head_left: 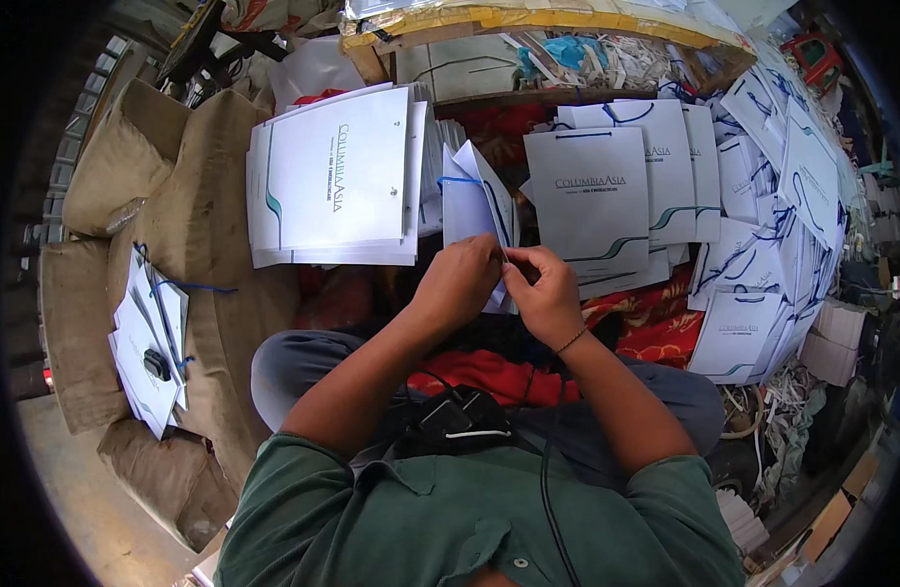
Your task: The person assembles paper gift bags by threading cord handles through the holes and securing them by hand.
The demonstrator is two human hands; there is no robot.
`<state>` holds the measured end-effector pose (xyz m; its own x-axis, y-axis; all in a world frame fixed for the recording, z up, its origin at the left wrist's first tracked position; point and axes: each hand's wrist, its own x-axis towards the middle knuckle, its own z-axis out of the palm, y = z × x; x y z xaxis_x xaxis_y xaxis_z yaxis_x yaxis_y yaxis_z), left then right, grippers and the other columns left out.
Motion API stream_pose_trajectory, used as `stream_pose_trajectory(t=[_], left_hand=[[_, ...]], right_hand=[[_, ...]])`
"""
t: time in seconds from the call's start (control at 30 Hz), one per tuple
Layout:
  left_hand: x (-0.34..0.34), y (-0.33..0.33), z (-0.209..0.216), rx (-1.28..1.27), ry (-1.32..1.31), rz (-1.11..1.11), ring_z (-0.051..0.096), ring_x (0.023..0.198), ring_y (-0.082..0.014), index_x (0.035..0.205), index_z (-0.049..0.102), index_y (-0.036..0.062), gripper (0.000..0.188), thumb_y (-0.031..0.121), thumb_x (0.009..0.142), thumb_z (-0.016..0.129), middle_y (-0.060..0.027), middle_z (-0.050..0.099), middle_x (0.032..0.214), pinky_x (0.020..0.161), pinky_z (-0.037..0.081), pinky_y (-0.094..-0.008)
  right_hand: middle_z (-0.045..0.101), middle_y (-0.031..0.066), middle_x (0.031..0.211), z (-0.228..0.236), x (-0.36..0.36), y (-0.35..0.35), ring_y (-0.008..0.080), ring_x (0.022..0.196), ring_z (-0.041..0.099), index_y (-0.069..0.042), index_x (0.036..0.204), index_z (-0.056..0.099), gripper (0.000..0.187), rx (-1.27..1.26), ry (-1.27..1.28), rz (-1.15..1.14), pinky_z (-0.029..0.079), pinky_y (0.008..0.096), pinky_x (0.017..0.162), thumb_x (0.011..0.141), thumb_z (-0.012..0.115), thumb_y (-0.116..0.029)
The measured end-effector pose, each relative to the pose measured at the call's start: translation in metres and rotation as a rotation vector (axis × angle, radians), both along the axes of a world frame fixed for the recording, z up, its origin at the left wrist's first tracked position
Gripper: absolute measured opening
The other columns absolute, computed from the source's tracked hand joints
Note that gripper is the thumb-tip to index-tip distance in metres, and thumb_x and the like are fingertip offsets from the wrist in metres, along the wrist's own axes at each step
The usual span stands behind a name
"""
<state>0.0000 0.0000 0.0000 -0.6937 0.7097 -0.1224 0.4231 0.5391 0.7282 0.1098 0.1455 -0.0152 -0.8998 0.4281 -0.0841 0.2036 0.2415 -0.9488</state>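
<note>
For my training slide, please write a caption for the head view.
Left hand and right hand meet at a white paper bag with blue cord, beside more white bags.

Cramped, slim gap R of ctr.
Held bag (467,210) plugs ctr; bag stack (318,176) blocks upper L, bag heap (812,181) far R, yellow-edged table (548,18) across top. Open strip I see: red cloth (660,331) betw. bag row (587,210) & R knee (693,399).
</note>
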Motion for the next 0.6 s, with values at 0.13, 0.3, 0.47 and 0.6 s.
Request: stream_pose_trajectory(t=[0.13,0.3,0.47,0.6], left_hand=[[0.001,-0.001,0.004,0.049,0.032,-0.019,0.071,0.093,-0.0487,0.098,0.065,0.0007,0.021,0.022,0.100,0.070,-0.0241,0.073,0.099,0.079,0.055,-0.0562],[-0.001,0.001,0.010,0.036,-0.035,0.024,0.071,0.092,-0.0464,0.096,0.066,0.0029,0.023,0.024,0.096,0.073,-0.0196,0.073,0.099,0.077,0.054,-0.0547],[-0.002,0.001,0.009,0.063,0.104,0.010,0.067,0.082,-0.0452,0.095,0.065,0.0009,0.016,0.014,0.092,0.073,-0.0210,0.068,0.087,0.073,0.052,-0.0480],[-0.020,-0.009,0.028,0.211,-0.106,0.041,0.070,0.082,-0.0230,0.094,0.062,0.0016,0.004,0.005,0.094,0.063,-0.0129,0.069,0.094,0.071,0.052,-0.0369]], right_hand=[[0.078,0.0195,0.105,0.003,0.001,0.000,0.0319,0.094,0.079,0.003,0.115,0.080,0.026,0.029,0.061,0.001,0.060,0.0378,0.081,0.097,0.075,-0.015],[0.078,0.0200,0.105,0.009,0.000,0.000,0.0315,0.094,0.079,0.004,0.115,0.080,0.025,-0.017,0.033,0.002,0.061,0.0385,0.083,0.098,0.074,-0.014],[0.077,0.0208,0.104,0.015,-0.005,0.006,0.0384,0.095,0.077,0.004,0.114,0.078,0.024,0.150,0.138,0.016,0.060,0.0420,0.086,0.096,0.072,-0.011],[0.076,0.0212,0.109,0.012,-0.008,0.020,0.0417,0.098,0.074,0.002,0.119,0.076,0.028,0.219,0.136,0.015,0.060,0.0440,0.089,0.094,0.071,-0.010]])
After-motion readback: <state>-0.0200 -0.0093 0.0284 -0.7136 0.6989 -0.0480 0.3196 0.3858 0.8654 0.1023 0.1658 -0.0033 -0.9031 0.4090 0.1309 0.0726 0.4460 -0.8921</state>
